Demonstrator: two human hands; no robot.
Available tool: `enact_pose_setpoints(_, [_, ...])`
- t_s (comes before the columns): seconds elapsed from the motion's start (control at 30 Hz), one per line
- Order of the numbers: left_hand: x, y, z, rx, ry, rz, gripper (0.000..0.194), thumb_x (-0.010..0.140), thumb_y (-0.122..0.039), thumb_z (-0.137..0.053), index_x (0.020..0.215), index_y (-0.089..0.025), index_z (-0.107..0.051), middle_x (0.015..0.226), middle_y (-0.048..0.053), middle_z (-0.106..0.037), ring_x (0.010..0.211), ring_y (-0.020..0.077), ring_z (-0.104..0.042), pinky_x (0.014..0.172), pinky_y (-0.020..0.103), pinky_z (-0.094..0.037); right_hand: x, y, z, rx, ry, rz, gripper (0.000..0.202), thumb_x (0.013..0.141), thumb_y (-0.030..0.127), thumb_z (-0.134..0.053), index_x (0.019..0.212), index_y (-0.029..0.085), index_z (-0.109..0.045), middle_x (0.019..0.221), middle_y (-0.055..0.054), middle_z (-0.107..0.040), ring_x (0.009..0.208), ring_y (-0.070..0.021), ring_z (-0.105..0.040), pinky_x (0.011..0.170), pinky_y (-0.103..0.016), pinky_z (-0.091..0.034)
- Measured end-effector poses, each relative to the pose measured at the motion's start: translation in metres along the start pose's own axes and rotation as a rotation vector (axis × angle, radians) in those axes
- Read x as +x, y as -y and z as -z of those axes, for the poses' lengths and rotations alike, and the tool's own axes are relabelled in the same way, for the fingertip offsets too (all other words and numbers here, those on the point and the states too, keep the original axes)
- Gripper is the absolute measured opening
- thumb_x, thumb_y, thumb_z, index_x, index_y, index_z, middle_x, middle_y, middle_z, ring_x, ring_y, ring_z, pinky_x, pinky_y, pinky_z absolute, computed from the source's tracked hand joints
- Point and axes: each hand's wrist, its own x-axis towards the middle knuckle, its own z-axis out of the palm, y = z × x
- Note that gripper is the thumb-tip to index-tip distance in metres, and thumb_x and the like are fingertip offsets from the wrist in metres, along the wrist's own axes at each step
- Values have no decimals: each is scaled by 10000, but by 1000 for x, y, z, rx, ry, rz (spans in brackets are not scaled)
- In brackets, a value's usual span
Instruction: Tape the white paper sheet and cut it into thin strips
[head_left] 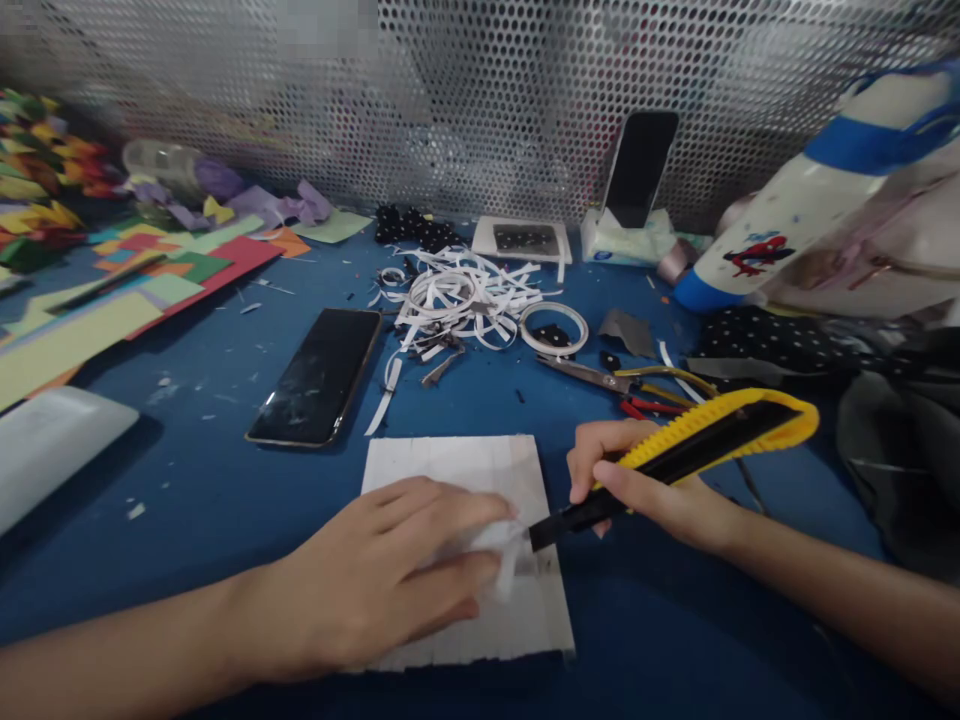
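A yellow and black utility knife point(694, 455) is gripped in my right hand point(637, 480), its black tip angled down and left over a square of white cardboard point(450, 460). Under the fingers of my left hand point(405, 570) is a crumpled white tissue point(507, 560), pinched close against the knife's tip. The blade itself is mostly hidden by the tissue. The cardboard lies flat on the blue table point(225, 530), with its middle covered by my left hand.
Beyond the cardboard lie a phone point(319, 375), a heap of white paper strips point(465, 295), a tape roll point(555, 330) and scissors point(592, 375). Coloured papers point(90, 330) spread at left. A bottle point(810, 190) leans at right, near another phone point(641, 165) standing upright.
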Motion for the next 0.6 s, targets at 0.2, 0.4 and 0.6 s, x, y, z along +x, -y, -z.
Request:
enact_pose_setpoints(0.2, [2, 2, -7, -86, 120, -94, 212, 976, -125, -506, 1156, -134, -617, 1422, 77, -535, 1221, 204, -532, 1024, 340, -473, 2, -3, -3, 35, -153, 77, 321, 956, 399, -563, 769, 148, -635, 596, 7, -596, 477, -92, -577, 459, -188, -456])
enact_pose_setpoints(0.4, [4, -3, 3, -311, 160, -87, 339, 1005, -122, -475, 1332, -178, -545, 1296, 61, -647, 1197, 170, -601, 1044, 307, -506, 4, 4, -7, -47, -128, 34, 315, 953, 375, -557, 751, 141, -621, 643, 0, -601, 508, -93, -589, 478, -193, -484])
enact_pose_setpoints(0.6, [14, -20, 21, -488, 153, -261, 293, 1011, -77, -425, 1170, -153, -659, 1218, 64, -686, 1113, 144, -671, 986, 246, -566, 2, 2, -8, -43, -125, 62, 314, 944, 377, -569, 746, 136, -606, 653, -5, -603, 518, -92, -590, 482, -187, -490])
